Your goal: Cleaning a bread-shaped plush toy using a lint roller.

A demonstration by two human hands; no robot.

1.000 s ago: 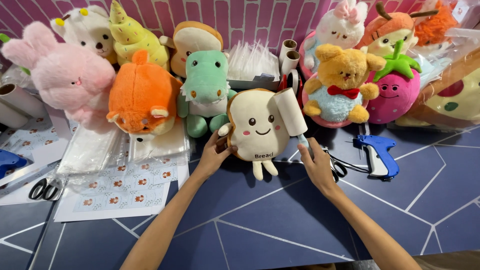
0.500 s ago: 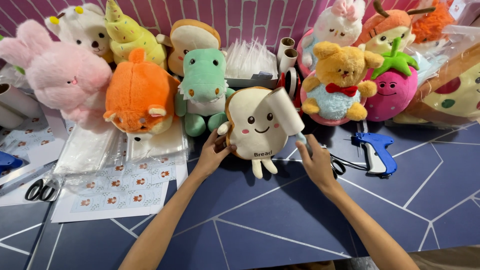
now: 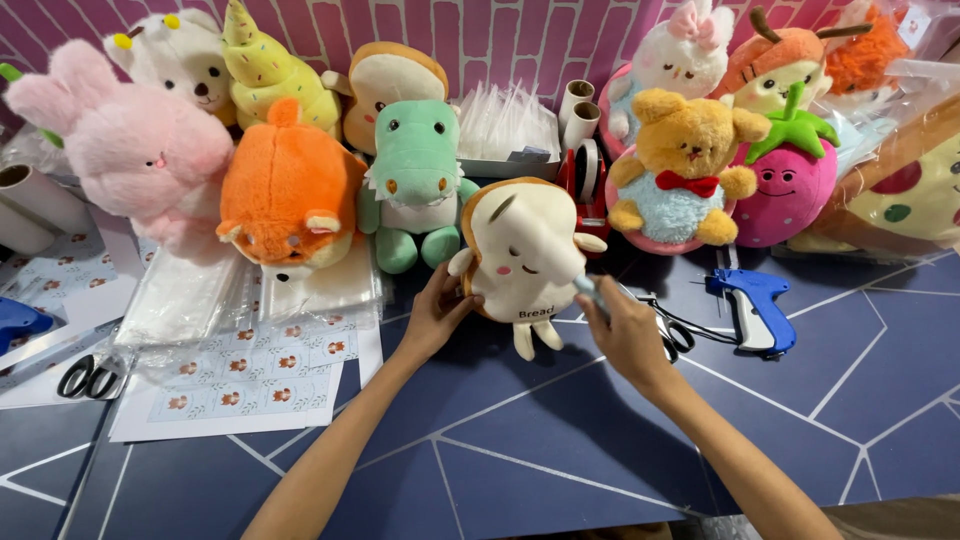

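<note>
At frame centre, the toast plush [image 3: 520, 255] stands upright on the worktop [image 3: 560, 440]. Left hand [image 3: 437, 315] cups its lower left side, fingers curled; right hand [image 3: 628, 335] grips a lint roller [image 3: 545, 235] slanting up-left across its face.

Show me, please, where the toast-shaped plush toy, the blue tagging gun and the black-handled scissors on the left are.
toast-shaped plush toy [image 3: 520, 255]: head view, its cream face.
blue tagging gun [image 3: 752, 296]: head view, top of its blue body.
black-handled scissors [image 3: 88, 378]: head view, the finger loops.
</note>
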